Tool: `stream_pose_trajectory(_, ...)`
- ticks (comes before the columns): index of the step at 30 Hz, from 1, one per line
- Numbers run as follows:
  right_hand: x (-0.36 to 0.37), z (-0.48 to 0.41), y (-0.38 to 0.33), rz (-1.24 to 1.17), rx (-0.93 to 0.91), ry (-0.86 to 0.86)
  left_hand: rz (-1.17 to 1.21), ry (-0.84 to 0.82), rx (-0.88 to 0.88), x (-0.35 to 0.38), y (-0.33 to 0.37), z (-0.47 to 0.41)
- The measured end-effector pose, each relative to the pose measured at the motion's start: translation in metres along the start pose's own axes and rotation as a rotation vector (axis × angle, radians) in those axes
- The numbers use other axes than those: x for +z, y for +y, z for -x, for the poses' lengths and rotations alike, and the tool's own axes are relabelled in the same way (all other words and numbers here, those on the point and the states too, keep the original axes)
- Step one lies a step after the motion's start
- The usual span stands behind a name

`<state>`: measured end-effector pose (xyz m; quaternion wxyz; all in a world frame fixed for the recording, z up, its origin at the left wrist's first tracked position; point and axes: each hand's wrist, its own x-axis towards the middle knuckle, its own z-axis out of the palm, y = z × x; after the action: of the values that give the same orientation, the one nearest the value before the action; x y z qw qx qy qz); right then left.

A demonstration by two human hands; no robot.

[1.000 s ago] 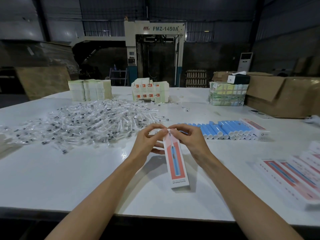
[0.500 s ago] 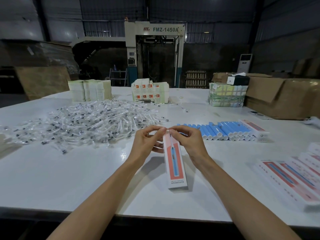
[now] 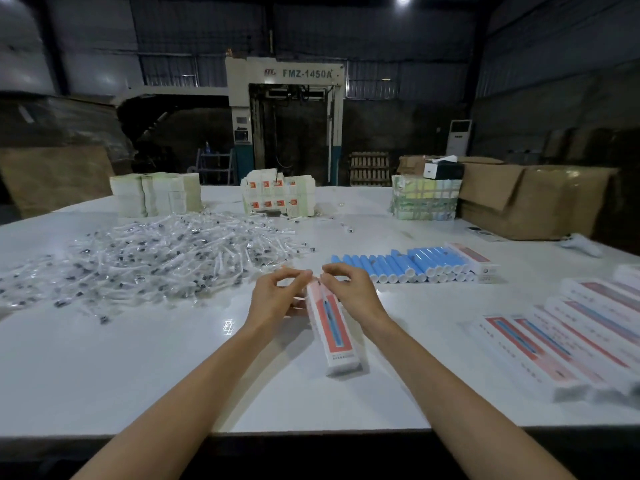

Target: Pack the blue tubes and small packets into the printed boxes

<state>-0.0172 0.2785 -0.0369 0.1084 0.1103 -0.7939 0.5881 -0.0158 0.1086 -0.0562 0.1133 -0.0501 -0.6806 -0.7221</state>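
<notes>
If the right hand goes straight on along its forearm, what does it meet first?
Probably the heap of small clear plastic packets, at its right edge; depth is unclear.

Head-worn view, forward-down over white table point(image 3: 104, 375).

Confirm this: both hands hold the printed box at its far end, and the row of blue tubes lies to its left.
Wrong side. In the head view the row of blue tubes lies right of the printed box; left hand and right hand do hold its far end.
</notes>
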Motion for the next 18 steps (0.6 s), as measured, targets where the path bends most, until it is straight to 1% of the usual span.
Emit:
stream_pose_trajectory(1,-0.003,0.005,-0.002,0.089,-0.014,-0.012,0.018,0.030,-0.004,0.001,0.001,-0.001)
stream_pose_trajectory(3,-0.010,0.018,-0.002,0.329,-0.032,-0.090,0.064,0.075,-0.017,0.004,0.005,-0.003)
stream_pose_trajectory(5,-0.017,0.035,0.003,0.527,-0.079,-0.151,0.130,0.073,-0.055,0.012,0.007,0.000)
stream_pose_trajectory(7,-0.028,0.050,0.009,0.582,-0.158,-0.125,0.177,0.000,-0.059,0.027,0.009,0.006)
stream_pose_trajectory(9,-0.048,0.061,0.010,0.624,-0.165,-0.053,0.147,-0.088,-0.022,0.039,0.010,0.016)
stream_pose_trajectory(13,-0.123,0.078,0.012,0.877,-0.029,0.110,-0.074,-0.163,0.025,0.028,0.000,0.033)
stream_pose_trajectory(18,-0.214,0.105,0.030,1.185,0.137,0.212,-0.536,-0.253,0.121,-0.019,-0.015,0.045)
